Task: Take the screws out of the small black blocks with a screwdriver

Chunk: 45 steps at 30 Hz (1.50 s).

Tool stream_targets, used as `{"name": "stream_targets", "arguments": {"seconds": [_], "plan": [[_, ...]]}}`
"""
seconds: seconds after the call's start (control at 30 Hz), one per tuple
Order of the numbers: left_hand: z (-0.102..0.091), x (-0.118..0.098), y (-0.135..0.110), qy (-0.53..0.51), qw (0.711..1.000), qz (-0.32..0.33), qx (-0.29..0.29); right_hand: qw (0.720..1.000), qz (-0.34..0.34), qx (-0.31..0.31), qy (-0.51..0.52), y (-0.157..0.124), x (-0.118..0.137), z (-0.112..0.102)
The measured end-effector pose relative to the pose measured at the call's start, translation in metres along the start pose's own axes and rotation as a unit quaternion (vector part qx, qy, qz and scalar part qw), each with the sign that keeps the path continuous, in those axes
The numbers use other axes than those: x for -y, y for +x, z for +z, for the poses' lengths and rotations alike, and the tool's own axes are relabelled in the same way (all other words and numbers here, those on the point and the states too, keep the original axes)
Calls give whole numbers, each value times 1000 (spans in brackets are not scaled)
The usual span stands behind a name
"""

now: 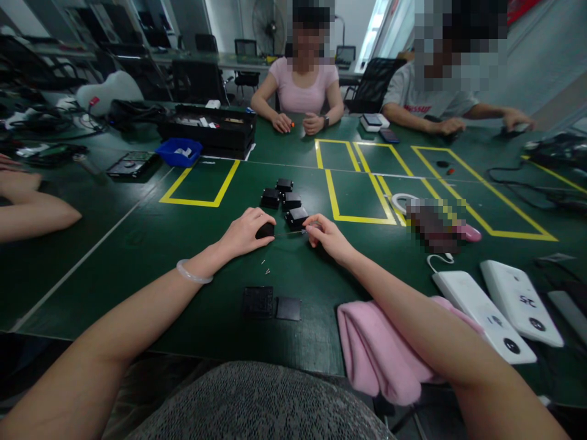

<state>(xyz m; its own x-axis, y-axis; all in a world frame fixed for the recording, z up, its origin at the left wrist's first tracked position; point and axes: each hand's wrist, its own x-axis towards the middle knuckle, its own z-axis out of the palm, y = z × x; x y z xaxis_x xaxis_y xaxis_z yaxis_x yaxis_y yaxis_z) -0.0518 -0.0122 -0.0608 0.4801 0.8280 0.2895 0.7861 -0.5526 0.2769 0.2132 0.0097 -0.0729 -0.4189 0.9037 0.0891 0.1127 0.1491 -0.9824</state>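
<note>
On the green table, my left hand (pixel 245 235) is closed around a small black box (pixel 265 230). My right hand (pixel 329 238) grips a thin screwdriver (pixel 290 233) by its handle, mostly covered by my fingers. Its shaft points left, its tip at or close to the box; contact is too small to make out. Several similar black boxes (pixel 297 216) lie clustered just beyond my hands. A few tiny screws (pixel 267 271) are scattered nearer to me. Closer still, a black open case part (pixel 257 302) lies beside a flat black cover (pixel 288 308).
A pink cloth (pixel 380 348) hangs over the front edge under my right forearm. White power banks (pixel 486 318) lie at right. A blue tray (pixel 178 153) and a black crate (pixel 206 137) stand back left. Two people sit opposite; another person's arm (pixel 36 208) rests at left.
</note>
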Motion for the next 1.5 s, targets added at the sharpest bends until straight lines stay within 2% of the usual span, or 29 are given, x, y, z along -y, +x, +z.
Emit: {"name": "stream_targets", "arguments": {"seconds": [0.2,0.47,0.7,0.93,1.17,1.5], "plan": [[0,1,0,0,1000,3,2,999,8,6,34,2,0,3],[0,1,0,17,1000,6,1,1000,-1,-6,-1,1,0,1],[0,2,0,10,1000,13,-3,999,2,14,39,2,-2,2],[-2,0,0,0,1000,3,4,1000,-2,0,2,1,0,0],[0,1,0,12,1000,10,-1,999,9,18,29,3,1,2],[1,2,-1,21,1000,4,-3,999,6,11,37,3,-1,1]]}}
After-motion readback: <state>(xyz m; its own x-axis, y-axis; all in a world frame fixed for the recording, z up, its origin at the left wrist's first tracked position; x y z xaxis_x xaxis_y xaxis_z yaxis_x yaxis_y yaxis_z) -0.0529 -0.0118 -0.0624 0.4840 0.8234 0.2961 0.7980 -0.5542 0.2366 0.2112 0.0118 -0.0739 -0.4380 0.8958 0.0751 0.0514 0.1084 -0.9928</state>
